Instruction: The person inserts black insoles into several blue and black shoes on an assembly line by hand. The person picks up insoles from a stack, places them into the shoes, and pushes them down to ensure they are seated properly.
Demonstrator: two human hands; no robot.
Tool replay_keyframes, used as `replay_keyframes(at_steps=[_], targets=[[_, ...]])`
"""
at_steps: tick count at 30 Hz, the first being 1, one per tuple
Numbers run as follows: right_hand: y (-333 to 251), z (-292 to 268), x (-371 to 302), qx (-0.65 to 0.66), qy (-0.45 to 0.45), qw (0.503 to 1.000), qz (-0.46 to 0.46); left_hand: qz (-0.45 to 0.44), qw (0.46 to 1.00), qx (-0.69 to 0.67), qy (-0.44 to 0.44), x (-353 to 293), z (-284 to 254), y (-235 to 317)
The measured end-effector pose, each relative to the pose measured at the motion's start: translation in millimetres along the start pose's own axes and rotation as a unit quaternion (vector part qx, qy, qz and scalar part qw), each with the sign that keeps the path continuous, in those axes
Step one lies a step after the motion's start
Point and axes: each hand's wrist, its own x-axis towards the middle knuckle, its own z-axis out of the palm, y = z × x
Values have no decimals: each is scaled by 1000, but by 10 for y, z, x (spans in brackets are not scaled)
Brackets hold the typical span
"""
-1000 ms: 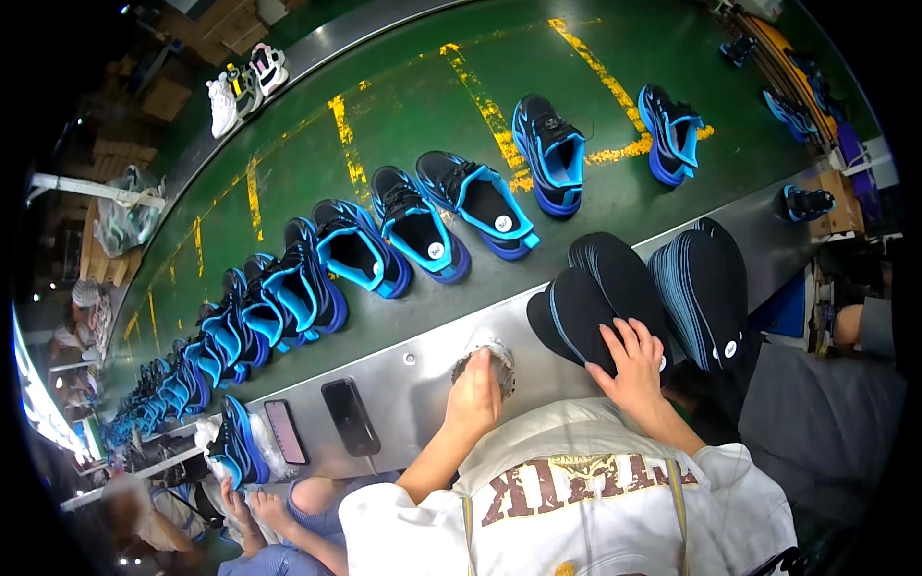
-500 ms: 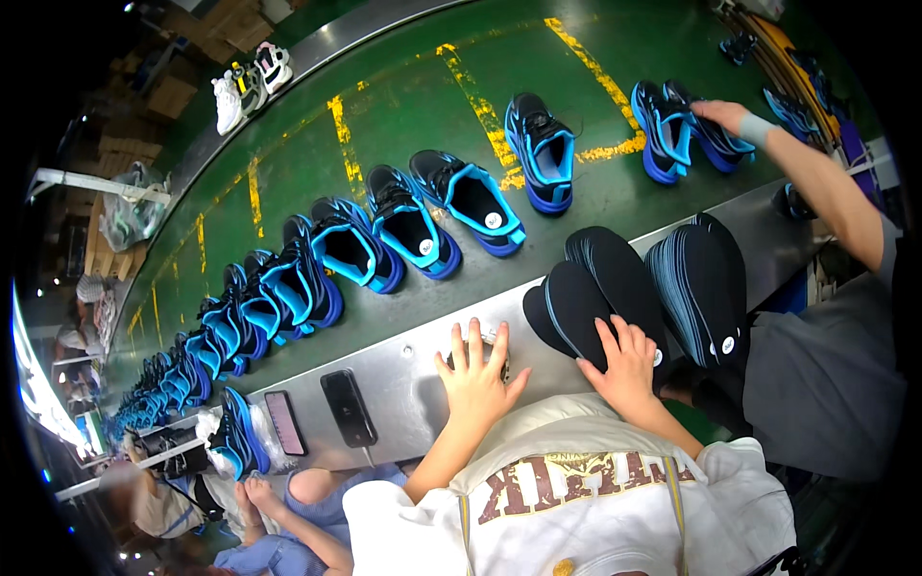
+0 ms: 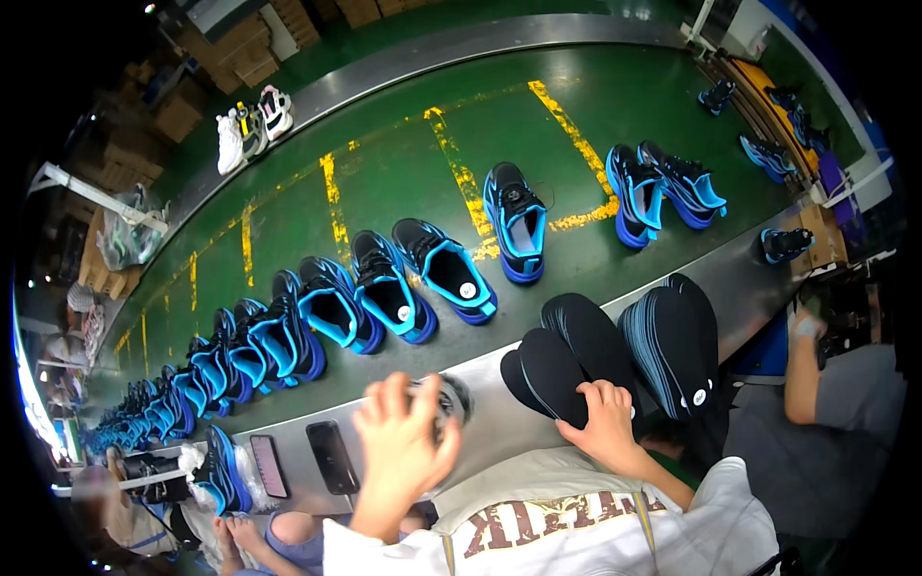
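My left hand point(image 3: 408, 442) is raised over the metal ledge, its fingers spread and blurred, with nothing held. Partly behind it sits a round dark thing point(image 3: 455, 401) that I cannot make out. My right hand point(image 3: 607, 422) rests on the near stack of black insoles point(image 3: 557, 372), fingers together and bent, the thumb by the edge of the top insole. Beside it, to the right, stands a stepped pile of black insoles point(image 3: 669, 346) with pale blue edges. Beyond the ledge, a black and blue sneaker point(image 3: 519, 226) stands on the green conveyor belt point(image 3: 394, 192).
A long row of sneakers point(image 3: 327, 307) stretches leftward on the belt; two more sneakers point(image 3: 636, 197) stand at right. On the ledge lie a black phone point(image 3: 332, 456) and a pink-screened phone point(image 3: 269, 466). Co-workers sit on both sides, one with a grey garment point(image 3: 836, 451).
My left hand has lifted off the ledge and shifted left. My right hand's fingers have curled on the insoles. The co-worker at right has withdrawn a hand from the far-right sneaker.
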Motion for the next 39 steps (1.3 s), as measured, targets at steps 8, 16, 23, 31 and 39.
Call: replay_keyframes(at_steps=[8, 16, 23, 31, 39], targets=[[211, -208, 176, 161, -18, 987, -9, 39, 998, -25, -33, -215, 711, -57], [636, -602, 750, 125, 118, 984, 41, 0, 996, -23, -89, -203, 1118, 281], [610, -961, 1406, 84, 158, 983, -29, 88, 973, -163, 139, 1259, 1232, 83], [403, -748, 2068, 50, 84, 985, -145, 27, 967, -251, -23, 2959, 1908, 85], [613, 9, 2614, -62, 0, 991, -118, -139, 849, -505, -70, 3098, 2122, 3]])
